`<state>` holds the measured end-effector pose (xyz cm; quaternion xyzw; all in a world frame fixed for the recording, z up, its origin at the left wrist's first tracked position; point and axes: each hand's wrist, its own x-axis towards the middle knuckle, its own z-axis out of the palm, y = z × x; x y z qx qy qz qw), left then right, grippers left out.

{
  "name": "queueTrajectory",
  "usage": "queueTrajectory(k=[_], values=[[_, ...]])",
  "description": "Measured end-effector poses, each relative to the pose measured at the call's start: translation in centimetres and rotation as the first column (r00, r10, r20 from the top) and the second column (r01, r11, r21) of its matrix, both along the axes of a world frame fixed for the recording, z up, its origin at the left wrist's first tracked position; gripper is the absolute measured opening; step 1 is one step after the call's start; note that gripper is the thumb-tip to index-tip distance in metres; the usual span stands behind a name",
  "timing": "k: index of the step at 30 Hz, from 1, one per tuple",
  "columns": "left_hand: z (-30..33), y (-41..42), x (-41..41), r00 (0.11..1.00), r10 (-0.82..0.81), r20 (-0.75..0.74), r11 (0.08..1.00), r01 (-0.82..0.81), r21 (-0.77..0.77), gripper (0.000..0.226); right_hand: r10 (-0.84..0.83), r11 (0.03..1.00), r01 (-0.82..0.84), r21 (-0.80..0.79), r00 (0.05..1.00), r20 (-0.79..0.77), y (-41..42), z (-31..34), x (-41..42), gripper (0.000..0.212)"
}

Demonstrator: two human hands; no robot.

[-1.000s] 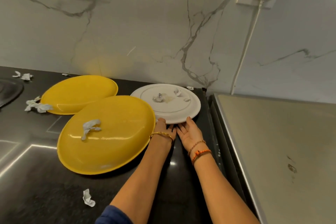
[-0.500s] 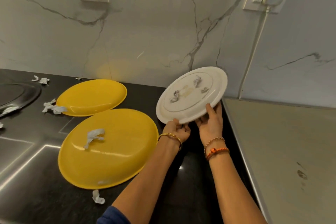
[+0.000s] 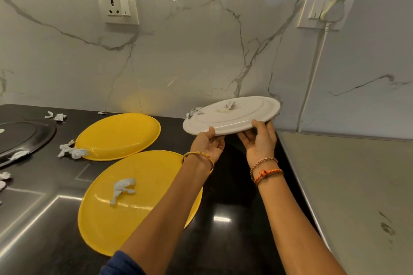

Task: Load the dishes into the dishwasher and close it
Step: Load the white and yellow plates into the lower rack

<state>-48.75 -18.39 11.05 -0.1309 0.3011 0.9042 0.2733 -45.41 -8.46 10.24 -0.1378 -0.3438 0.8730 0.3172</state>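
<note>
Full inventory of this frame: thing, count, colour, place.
white plate: 1, white, held above the counter, paper scraps on it
yellow plates: 2, yellow, on the counter, far one and near one
black plate: 1, black, left edge
paper scraps: several, white, on counter and plates
counter: 1, black
steel surface: 1, grey, right
wall sockets: 2, white, right one with plug and cord
left hand: grips white plate's near rim
right hand: grips same rim

Black counter [image 3: 234, 196] bears two yellow plates [image 3: 118, 136], crumpled paper scraps [image 3: 71, 152]
</note>
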Motion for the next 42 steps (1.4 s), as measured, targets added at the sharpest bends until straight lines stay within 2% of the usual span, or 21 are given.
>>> queueTrajectory(k=[3,5,7,9,11,14,19,23,26,28,30,34,36,38,42], values=[[-1.1,-1.1,0.3,0.999,0.025,0.028,1.0,-0.025,-0.011,0.014,-0.025,1.0,0.025,-0.005,0.999,0.033,-0.6,-0.5,1.2,0.048],[-1.6,-1.6,0.6,0.995,0.054,0.082,0.997,-0.058,0.053,0.033,-0.052,0.997,0.048,0.06,0.996,0.07,-1.4,-0.4,1.9,0.047],[-1.6,-1.6,0.9,0.985,0.082,0.152,0.987,-0.101,0.121,0.045,-0.08,0.981,0.059,0.186,0.991,0.109,-2.4,0.0,2.3,0.043],[-1.3,-1.4,1.1,0.979,0.099,0.177,0.984,-0.122,0.128,0.047,-0.118,0.931,0.065,0.359,0.985,0.128,-3.5,0.8,2.2,0.042],[-0.5,-1.4,1.0,0.978,0.113,0.173,0.985,-0.133,0.107,0.046,-0.174,0.846,0.085,0.526,0.977,0.122,-4.5,2.1,1.9,0.044],[1.2,-1.8,0.6,0.991,0.063,0.115,0.994,-0.073,0.086,0.043,-0.251,0.762,0.138,0.633,0.964,0.091,-5.0,4.0,1.6,0.045],[1.6,-2.8,0.7,0.997,-0.047,0.069,0.998,0.044,0.054,0.042,-0.361,0.745,0.263,0.613,0.932,0.039,-5.2,4.3,3.3,0.042],[0.8,-4.1,1.7,0.994,-0.106,-0.01,0.979,0.103,-0.177,0.039,-0.404,0.77,0.314,0.556,0.914,0.044,-5.8,3.3,6.2,0.046],[1.0,-4.5,3.0,0.996,-0.081,0.031,0.983,0.085,-0.16,0.037,-0.428,0.787,0.342,0.514,0.902,0.054,-6.2,2.7,8.4,0.049],[1.2,-4.7,3.5,0.999,-0.044,-0.014,0.979,0.04,-0.2,0.037,-0.447,0.77,0.334,0.544,0.89,0.085,-6.4,2.0,10.1,0.042],[1.7,-4.8,3.8,0.993,-0.016,-0.116,0.951,-0.021,-0.31,0.043,-0.465,0.754,0.33,0.568,0.879,0.106,-6.4,1.3,11.9,0.044],[4.0,-5.3,4.9,0.951,0.036,-0.308,0.923,-0.15,-0.355,0.048,-0.496,0.793,0.411,0.451,0.864,0.085,-5.0,1.5,16.1,0.052],[5.4,-5.4,6.4,0.895,0.004,-0.447,0.899,-0.199,-0.391,0.048,-0.547,0.757,0.457,0.466,0.834,0.07,-4.0,2.1,18.7,0.062],[6.7,-5.0,8.3,0.807,-0.006,-0.591,0.917,-0.232,-0.326,0.042,-0.63,0.694,0.528,0.489,0.774,0.058,-2.8,2.5,21.3,0.063],[7.0,-2.4,13.8,0.704,-0.106,-0.702,0.959,-0.113,-0.259,0.026,-0.768,0.551,0.632,0.545,0.64,0.034,-0.3,1.4,28.1,0.069]])
